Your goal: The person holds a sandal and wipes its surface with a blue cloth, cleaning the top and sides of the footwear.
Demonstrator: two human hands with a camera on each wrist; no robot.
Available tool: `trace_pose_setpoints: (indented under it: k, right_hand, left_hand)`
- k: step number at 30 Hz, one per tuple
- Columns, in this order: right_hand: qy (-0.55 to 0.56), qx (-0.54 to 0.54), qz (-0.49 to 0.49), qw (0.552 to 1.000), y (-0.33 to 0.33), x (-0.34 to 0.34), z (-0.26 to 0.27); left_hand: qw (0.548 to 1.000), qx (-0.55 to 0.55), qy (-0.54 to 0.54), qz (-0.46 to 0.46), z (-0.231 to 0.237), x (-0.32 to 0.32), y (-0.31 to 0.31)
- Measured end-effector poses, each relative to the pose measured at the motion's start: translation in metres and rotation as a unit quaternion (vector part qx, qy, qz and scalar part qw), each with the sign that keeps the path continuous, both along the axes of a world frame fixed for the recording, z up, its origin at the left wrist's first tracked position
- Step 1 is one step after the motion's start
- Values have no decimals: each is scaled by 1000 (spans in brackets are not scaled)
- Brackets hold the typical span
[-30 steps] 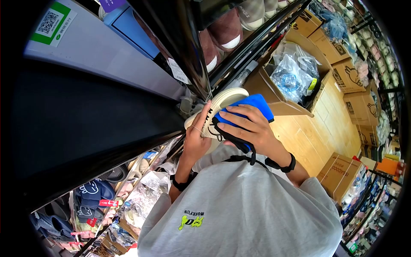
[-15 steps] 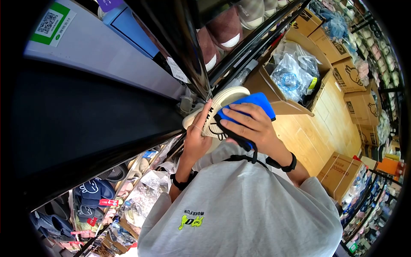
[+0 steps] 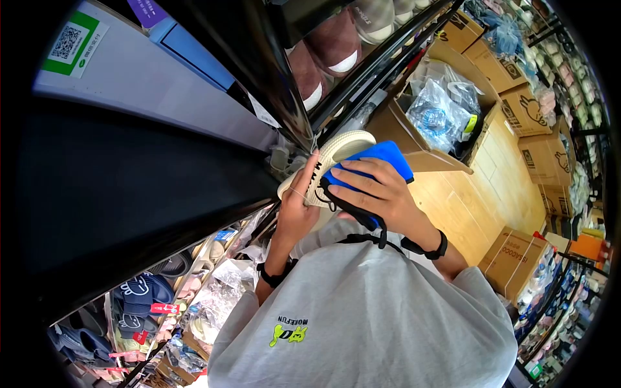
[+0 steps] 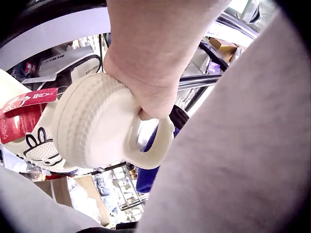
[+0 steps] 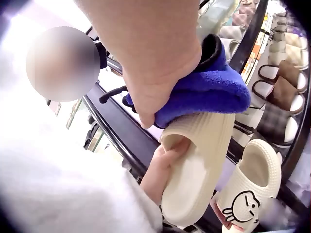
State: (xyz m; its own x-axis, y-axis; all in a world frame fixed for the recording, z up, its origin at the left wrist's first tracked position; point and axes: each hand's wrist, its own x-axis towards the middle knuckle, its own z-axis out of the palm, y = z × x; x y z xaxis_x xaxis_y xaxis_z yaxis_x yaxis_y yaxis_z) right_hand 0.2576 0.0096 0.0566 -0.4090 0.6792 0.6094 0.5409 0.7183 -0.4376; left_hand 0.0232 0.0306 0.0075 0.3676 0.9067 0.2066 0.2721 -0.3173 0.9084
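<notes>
In the head view, my left hand [image 3: 297,213] holds a cream slide slipper [image 3: 350,141] with dark lettering. Its fingers reach inside the slipper's opening in the right wrist view. My right hand [image 3: 383,195] grips a blue cloth [image 3: 396,157] with black trim and presses it over the slipper's strap. The right wrist view shows the fluffy cloth [image 5: 214,92] lying across the textured upper. A second cream slipper [image 5: 255,179] with a black rabbit-like drawing is beside the held one. A red tag [image 4: 29,114] hangs by that slipper in the left wrist view.
A black post [image 3: 275,84] and shelf frame stand close ahead, with maroon slippers [image 3: 336,45] on the shelf. An open carton [image 3: 420,142] of plastic-wrapped goods sits on the wooden floor [image 3: 479,200]. Navy slippers [image 3: 139,291] hang at lower left.
The right hand and blue cloth shift slightly up and right across the slipper, then back. The left hand keeps its hold on the slipper. The head view turns slightly.
</notes>
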Motion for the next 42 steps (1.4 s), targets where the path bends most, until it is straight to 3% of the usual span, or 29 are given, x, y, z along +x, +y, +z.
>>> trace_pose_setpoints:
  k: [42]
  right_hand:
    - [15, -17, -11, 1000, 2, -6, -3]
  left_hand:
    - [1000, 12, -3, 7, -3, -3, 4]
